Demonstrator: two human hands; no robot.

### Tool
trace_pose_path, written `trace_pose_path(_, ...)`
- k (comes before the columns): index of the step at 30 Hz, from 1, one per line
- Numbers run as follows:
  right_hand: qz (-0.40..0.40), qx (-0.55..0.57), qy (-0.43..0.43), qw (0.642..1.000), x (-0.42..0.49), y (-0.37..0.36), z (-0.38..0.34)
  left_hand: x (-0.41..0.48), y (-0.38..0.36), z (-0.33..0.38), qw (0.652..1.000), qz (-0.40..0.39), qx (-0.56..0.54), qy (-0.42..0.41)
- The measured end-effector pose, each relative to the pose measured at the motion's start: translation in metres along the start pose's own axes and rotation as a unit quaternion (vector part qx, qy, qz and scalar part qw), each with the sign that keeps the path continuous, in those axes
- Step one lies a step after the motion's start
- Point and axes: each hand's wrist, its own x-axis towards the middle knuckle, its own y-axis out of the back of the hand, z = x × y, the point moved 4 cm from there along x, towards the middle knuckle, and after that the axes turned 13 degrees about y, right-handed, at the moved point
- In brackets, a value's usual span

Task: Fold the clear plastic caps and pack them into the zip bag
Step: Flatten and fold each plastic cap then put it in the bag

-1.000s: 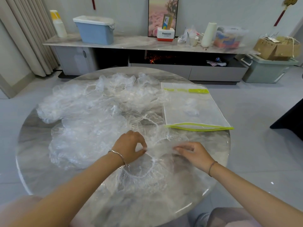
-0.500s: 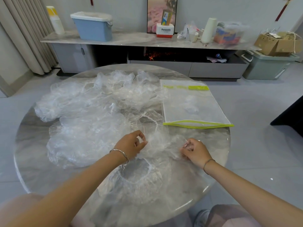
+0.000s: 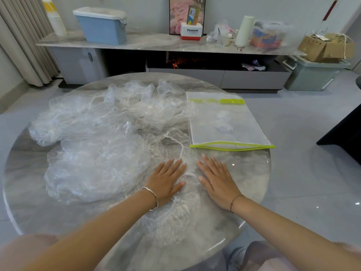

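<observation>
Seen from the head camera, a person's left hand (image 3: 166, 179) lay flat, fingers straight, pressing a clear plastic cap (image 3: 175, 218) onto the near part of a round marble table (image 3: 248, 173). The right hand (image 3: 218, 180) lay equally flat just beside it at the cap's right edge; neither gripped anything. A heap of loose caps (image 3: 101, 133) covered the table's left and middle. The green-edged zip bag (image 3: 224, 122) lay flat beyond the right hand, with pale shapes showing through.

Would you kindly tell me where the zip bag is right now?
In the head view, the zip bag lies flat on the round table, right of the clear plastic caps and beyond the right hand.
</observation>
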Motion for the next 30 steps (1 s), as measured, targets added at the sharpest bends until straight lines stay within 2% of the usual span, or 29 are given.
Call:
trace_pose_path(4, -0.054, 0.016, -0.025, 0.998, -0.003, -0.011, 0.011, 0.002, -0.003, -0.002, 1.000, 0.004, -0.007, -0.008)
trace_pose_path(13, -0.064, 0.006, -0.012, 0.998, 0.000, -0.007, 0.010, -0.005, 0.021, -0.008, 0.998, -0.021, -0.050, -0.022)
trace_pose_path(15, -0.024, 0.018, -0.006, 1.000, 0.002, 0.002, 0.008, -0.011, 0.037, -0.012, 0.997, 0.020, -0.044, -0.056)
trace_pose_path(17, 0.055, 0.041, 0.027, 0.997, 0.003, 0.016, -0.002, -0.017, 0.045, -0.015, 0.993, 0.071, -0.030, -0.090)
trace_pose_path(19, 0.117, 0.053, 0.082, 0.988, 0.004, 0.026, -0.016, -0.020, 0.044, -0.016, 0.993, 0.069, -0.017, -0.097)
trace_pose_path(23, 0.134, 0.012, 0.157, 0.978, 0.004, 0.022, -0.040, -0.019, 0.047, -0.011, 0.993, 0.085, -0.012, -0.084)
trace_pose_path(27, 0.162, -0.055, 0.147, 0.974, 0.011, 0.018, -0.038, -0.023, 0.056, -0.002, 0.978, 0.174, -0.076, -0.087)
trace_pose_path(30, 0.219, 0.000, 0.125, 0.968, 0.014, 0.033, -0.030, -0.025, 0.062, -0.002, 0.973, 0.155, -0.146, -0.084)
